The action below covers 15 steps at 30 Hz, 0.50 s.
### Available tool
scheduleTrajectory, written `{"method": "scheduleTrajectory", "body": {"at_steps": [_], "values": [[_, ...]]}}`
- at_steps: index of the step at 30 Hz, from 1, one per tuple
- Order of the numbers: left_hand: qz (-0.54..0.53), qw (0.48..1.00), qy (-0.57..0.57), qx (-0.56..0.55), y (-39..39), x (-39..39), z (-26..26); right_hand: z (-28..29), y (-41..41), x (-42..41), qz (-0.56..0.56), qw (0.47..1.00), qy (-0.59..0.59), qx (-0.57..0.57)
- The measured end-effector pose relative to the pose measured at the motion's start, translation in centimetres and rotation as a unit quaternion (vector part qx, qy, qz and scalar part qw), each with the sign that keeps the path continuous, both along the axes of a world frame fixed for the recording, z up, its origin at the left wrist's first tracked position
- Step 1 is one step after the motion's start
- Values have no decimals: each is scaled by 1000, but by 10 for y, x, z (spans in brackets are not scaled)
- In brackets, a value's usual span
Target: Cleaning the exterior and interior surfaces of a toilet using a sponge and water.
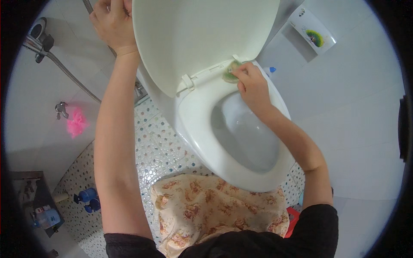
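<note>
My right hand [253,82] pinches a green and pale scouring sponge [231,72], pressed to the rear of the white toilet seat [200,111] near the right hinge. Raised behind it is the toilet lid [206,35], with white hinges [187,82] along its lower edge. Below the seat opening shows the toilet bowl [245,135]. My left hand [113,27] is at the lid's left edge by the top of the picture. Its fingers are curled and partly cut off, so whether it grips anything is hidden.
At left are a shower hose [72,75], a wall tap [61,109] with a pink bath puff [76,122], a corner shelf [40,206] and blue bottles [87,195]. A blue-capped bottle [270,70] stands right of the toilet, below a wall-mounted box [311,32]. Floral cloth [219,206] covers my lap.
</note>
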<state>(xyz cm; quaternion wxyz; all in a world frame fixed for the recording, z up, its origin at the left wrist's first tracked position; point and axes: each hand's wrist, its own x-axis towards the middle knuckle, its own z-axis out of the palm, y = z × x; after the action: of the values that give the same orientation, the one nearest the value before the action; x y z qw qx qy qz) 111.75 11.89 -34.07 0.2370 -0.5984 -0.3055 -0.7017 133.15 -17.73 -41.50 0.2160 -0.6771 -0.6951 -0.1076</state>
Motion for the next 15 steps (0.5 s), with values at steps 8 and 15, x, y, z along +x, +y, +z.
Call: {"method": "scheduleTrajectory", "body": {"at_steps": [8,15], "values": [[3,999,53,0,2,-23,-4,-46,13,-15,85,991,68,81],[22,998,44,-28,-6,-20,0,-55,27,27,-143,976,36,160]]}}
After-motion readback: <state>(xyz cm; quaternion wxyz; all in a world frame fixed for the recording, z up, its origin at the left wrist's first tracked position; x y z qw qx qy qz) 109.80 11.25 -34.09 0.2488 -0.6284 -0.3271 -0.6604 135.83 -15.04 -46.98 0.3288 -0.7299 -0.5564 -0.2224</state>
